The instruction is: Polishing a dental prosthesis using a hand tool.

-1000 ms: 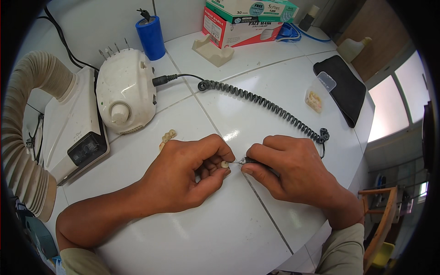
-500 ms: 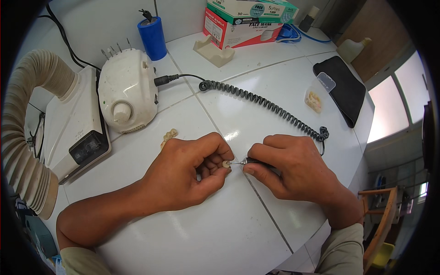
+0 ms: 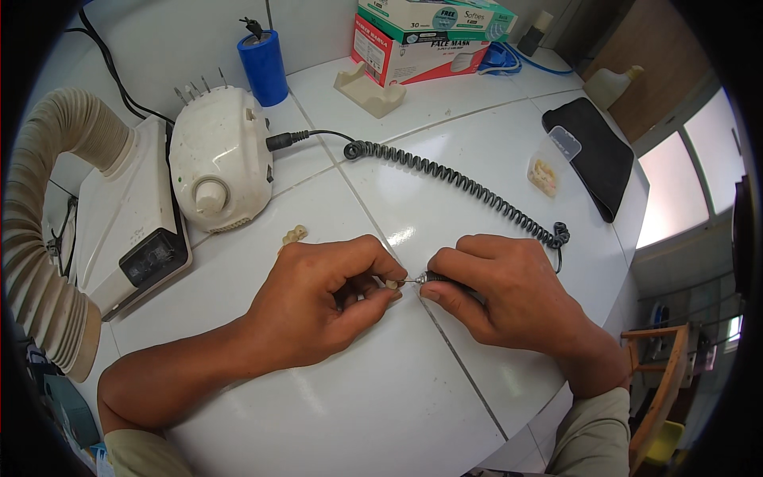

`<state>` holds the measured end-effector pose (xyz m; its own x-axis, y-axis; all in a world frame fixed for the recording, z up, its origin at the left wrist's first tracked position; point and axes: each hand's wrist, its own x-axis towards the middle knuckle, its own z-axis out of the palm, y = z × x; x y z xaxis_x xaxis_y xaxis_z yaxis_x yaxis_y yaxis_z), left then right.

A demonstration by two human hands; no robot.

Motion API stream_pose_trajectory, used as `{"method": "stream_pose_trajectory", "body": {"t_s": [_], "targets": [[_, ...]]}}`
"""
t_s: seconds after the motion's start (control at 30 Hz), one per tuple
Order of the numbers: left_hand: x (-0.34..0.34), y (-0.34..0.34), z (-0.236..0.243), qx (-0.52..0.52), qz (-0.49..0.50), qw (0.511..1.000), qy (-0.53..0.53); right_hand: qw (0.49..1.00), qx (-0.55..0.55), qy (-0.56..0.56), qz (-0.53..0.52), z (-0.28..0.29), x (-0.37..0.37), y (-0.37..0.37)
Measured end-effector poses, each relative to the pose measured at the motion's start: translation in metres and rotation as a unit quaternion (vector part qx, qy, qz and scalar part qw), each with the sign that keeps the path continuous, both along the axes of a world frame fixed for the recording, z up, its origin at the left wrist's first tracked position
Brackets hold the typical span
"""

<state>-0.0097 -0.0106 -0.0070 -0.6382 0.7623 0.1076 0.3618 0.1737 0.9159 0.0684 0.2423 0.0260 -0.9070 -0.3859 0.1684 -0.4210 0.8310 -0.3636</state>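
Observation:
Between the thumb and fingers of my left hand [image 3: 326, 294] is a small cream piece, apparently a dental crown [image 3: 392, 285]. My right hand [image 3: 505, 294] is closed round a black rotary handpiece [image 3: 435, 277]. Its thin metal bur [image 3: 412, 280] points left and meets or nearly meets the crown; actual contact is too small to tell. Behind my left wrist, a cream cast of joined teeth [image 3: 293, 234] lies on the table, partly hidden by the hand. The coiled black cord [image 3: 461, 181] runs from near my right hand toward the white control unit [image 3: 222, 159].
At left stands a white dust extractor [image 3: 135, 222] with a ribbed hose [image 3: 36, 191]. A blue cylinder [image 3: 264, 67], a cream cradle [image 3: 369, 90] and stacked mask boxes [image 3: 421, 57] are at the back. Right of them lie a clear container [image 3: 545, 176] with small pieces and a black pouch [image 3: 592, 155].
My left fingers have shifted slightly, and the crown has turned a little in their pinch. The handpiece tip has moved slightly left. The things on the table have not moved.

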Motion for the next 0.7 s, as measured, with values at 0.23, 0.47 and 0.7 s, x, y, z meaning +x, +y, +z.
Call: {"method": "stream_pose_trajectory", "body": {"t_s": [0.23,0.47,0.7], "targets": [[0.0017,0.0018,0.0010,0.003,-0.001,1.000,0.014,1.000,0.009,0.000,0.003,-0.0010,0.0007,0.0002],[0.0008,0.0008,0.0006,0.011,0.008,1.000,0.004,1.000,0.005,-0.004,0.000,0.0001,0.0010,-0.0005],[-0.0017,0.0002,0.0008,0.015,-0.008,1.000,-0.007,1.000,0.008,0.002,0.003,-0.0008,0.0012,-0.0007]]}}
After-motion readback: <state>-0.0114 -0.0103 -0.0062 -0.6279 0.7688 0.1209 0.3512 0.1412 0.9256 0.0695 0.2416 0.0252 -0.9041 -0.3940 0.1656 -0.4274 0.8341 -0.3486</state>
